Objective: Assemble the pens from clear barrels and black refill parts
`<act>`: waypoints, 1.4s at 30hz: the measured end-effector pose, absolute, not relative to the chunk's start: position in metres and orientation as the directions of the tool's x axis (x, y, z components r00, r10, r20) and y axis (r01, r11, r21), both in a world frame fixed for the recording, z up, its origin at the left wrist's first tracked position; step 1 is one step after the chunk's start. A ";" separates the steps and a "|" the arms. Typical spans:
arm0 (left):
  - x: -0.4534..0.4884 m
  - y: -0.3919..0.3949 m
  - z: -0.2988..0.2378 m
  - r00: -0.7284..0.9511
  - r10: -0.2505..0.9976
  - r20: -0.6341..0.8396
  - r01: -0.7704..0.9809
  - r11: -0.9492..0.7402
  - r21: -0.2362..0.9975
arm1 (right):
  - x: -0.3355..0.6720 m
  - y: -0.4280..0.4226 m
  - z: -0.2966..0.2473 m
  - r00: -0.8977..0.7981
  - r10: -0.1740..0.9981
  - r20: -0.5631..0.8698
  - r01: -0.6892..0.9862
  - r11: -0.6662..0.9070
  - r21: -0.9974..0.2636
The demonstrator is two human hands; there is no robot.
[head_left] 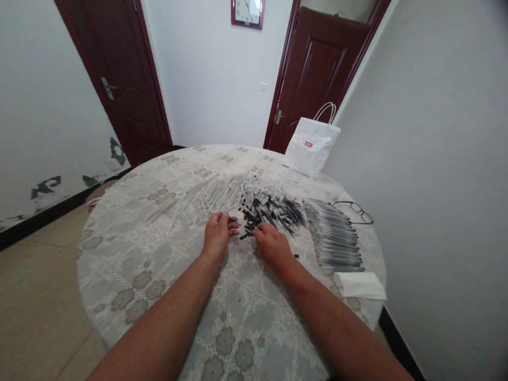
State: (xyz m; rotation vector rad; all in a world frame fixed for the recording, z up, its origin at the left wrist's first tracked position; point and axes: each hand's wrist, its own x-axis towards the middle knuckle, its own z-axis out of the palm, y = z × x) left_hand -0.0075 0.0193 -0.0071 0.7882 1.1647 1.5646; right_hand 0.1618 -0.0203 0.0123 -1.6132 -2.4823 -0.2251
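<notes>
My left hand is at the middle of the table, fingers curled, with a thin dark piece showing at the fingertips that is too small to name. My right hand has its fingers bent together at the near edge of a heap of small black pieces; what they pinch is hidden. Clear pen barrels lie spread beyond my left hand. Behind the black pieces is a pile of small white parts. Thin black-and-clear pen parts lie to its right.
Rows of pens lie at the right, beside eyeglasses and a folded white tissue. A white paper bag stands at the back right. A lace-patterned cloth covers the round table. One black piece lies by my right wrist.
</notes>
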 end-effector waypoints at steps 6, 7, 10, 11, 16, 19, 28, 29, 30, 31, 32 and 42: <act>-0.004 0.018 -0.012 -0.110 0.992 -0.057 -0.147 0.041 0.988 | 0.196 -0.008 0.017 -0.176 0.931 0.320 0.976 0.206 -0.063; -0.004 0.017 -0.011 -0.085 0.995 -0.059 -0.128 0.048 0.991 | 0.198 -0.007 0.016 -0.181 0.927 0.329 0.973 0.218 -0.078; -0.003 0.015 -0.010 -0.026 0.998 -0.063 -0.163 0.058 0.985 | 0.191 -0.011 0.011 -0.268 0.906 0.329 0.944 0.315 -0.098; -0.003 0.014 -0.009 -0.007 0.998 -0.067 -0.204 0.064 0.977 | 0.186 -0.014 0.010 -0.304 0.899 0.316 0.931 0.350 -0.099; -0.002 0.009 -0.005 0.059 0.994 -0.089 -0.356 0.105 0.929 | 0.171 -0.019 0.006 -0.358 0.897 0.261 0.910 0.397 -0.117; -0.006 0.011 -0.004 -0.021 0.998 -0.060 -0.249 0.053 0.967 | 0.182 -0.012 0.005 -0.310 0.901 0.303 0.919 0.366 -0.148; -0.015 0.050 0.007 -0.246 0.962 0.120 0.437 -0.001 0.900 | 0.214 0.007 -0.002 -0.104 0.915 0.390 0.937 0.222 -0.271; -0.013 0.055 0.008 -0.245 0.957 0.155 0.505 -0.010 0.863 | 0.213 0.007 -0.003 -0.099 0.916 0.388 0.938 0.217 -0.272; -0.011 0.060 0.009 -0.237 0.952 0.196 0.589 -0.020 0.808 | 0.212 0.007 -0.003 -0.097 0.917 0.387 0.938 0.214 -0.273; -0.009 0.064 0.009 -0.221 0.947 0.232 0.684 -0.019 0.729 | 0.212 0.007 -0.004 -0.094 0.917 0.387 0.937 0.213 -0.277; -0.006 0.068 0.009 -0.200 0.945 0.257 0.769 -0.011 0.640 | 0.211 0.006 -0.004 -0.089 0.917 0.388 0.935 0.212 -0.285; 0.001 0.080 0.007 -0.169 0.955 0.245 0.892 0.043 0.449 | 0.215 0.011 -0.009 -0.101 0.908 0.406 0.903 0.255 -0.346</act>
